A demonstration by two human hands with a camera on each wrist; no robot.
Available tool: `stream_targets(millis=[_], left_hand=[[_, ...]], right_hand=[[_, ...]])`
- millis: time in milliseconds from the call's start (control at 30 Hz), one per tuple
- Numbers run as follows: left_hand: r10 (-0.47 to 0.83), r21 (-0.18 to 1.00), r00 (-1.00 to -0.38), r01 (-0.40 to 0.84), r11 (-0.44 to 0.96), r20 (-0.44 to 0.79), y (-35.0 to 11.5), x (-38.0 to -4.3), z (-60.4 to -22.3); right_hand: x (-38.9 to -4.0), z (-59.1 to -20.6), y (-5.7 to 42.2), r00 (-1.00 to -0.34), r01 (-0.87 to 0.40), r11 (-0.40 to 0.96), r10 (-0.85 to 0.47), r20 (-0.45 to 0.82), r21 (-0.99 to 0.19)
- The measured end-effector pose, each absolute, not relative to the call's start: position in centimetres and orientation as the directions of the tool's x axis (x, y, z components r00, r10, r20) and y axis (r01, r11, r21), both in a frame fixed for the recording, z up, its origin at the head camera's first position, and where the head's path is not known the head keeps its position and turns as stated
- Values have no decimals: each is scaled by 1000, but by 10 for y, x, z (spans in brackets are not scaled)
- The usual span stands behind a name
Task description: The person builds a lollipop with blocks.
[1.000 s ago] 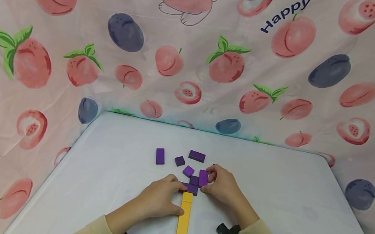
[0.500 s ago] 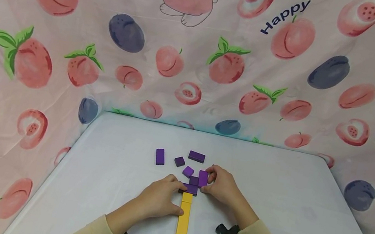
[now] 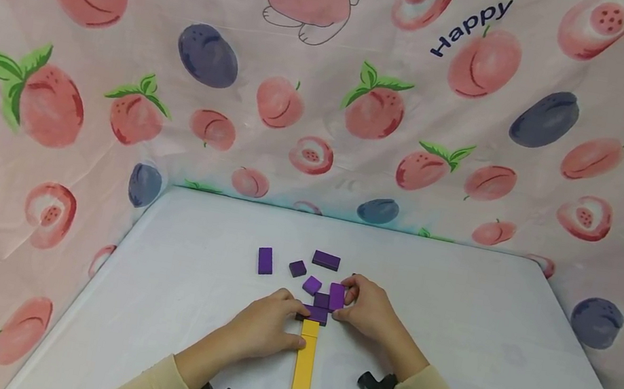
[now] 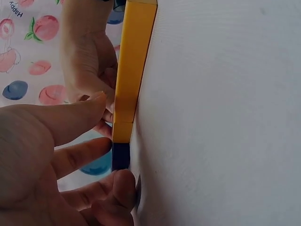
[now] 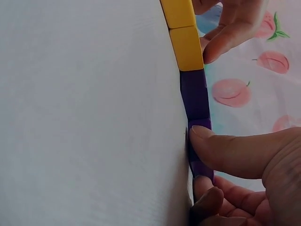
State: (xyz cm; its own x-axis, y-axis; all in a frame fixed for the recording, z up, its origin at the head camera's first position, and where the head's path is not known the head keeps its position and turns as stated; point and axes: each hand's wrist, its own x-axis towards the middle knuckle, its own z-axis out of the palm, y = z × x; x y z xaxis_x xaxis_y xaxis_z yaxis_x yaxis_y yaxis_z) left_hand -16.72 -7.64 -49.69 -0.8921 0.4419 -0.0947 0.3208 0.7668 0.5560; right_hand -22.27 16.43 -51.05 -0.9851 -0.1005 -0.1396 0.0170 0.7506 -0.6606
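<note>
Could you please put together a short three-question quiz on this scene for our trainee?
1. What colour is the block held in the right grip?
2. True or false: in the head view, the long yellow block lies below the small yellow block.
3. Which piece adjoins the small yellow block's far end? A) a red block; B) a crosswise purple block; C) a green block.

Key: 1. Purple; 2. True; 3. B

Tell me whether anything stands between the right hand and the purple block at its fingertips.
Nothing visible does: the right hand grips the purple block directly. A smaller dark block lies just left of it, not in between.
</note>
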Motion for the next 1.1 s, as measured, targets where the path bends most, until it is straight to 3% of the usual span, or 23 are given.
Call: stream_targets(millis=[633, 1100], left_hand=[[436, 687, -890, 237, 687, -129, -85, -184, -503], [408, 703, -912, 264, 660, -40, -87, -196, -504]], right_hand=[[-222, -511, 162, -986, 26, 758, -89, -142, -652], [-221, -511, 163, -986, 15, 753, -100, -137, -658]])
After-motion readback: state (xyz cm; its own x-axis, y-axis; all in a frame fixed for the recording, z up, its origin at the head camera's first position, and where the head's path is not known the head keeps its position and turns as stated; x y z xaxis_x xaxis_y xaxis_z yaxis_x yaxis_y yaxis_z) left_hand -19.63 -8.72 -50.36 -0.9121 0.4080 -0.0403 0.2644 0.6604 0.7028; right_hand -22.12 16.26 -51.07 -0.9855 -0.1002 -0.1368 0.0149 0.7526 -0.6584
